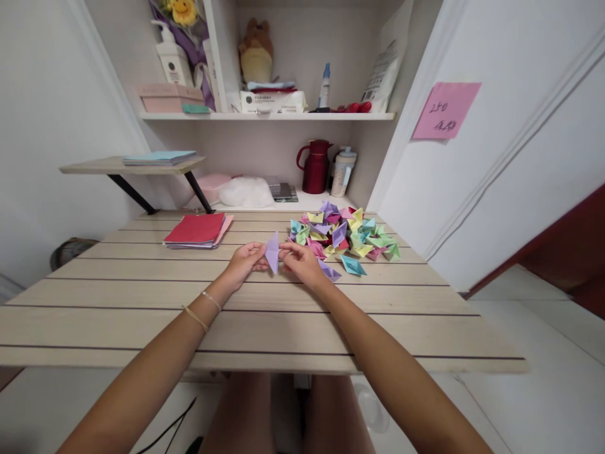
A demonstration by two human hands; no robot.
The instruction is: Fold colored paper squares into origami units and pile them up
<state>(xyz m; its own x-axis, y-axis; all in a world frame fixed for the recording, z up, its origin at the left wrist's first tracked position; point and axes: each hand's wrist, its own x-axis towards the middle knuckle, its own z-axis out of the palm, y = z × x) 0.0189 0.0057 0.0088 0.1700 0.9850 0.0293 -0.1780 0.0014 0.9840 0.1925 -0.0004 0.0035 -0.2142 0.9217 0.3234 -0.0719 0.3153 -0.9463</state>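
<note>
A lilac piece of folded paper (272,253), diamond-like in outline, stands upright between my hands just above the table. My left hand (246,263) pinches its left edge between thumb and fingers. On the other edge, the fingertips of my right hand (302,260) are closed at the paper. To the right lies a heap of folded paper boats (339,234) in purple, yellow, green, pink, red and blue. A teal paper boat (353,265) and a purple paper boat (329,271) lie at the heap's near side, the purple one beside my right wrist.
A stack of paper sheets (196,229), red on top, rests at the left on the slatted table (265,328). Above it, a small raised shelf (94,165) carries light-blue sheets (158,157). Behind stand a dark red jug (316,166) and a pale tumbler (343,171).
</note>
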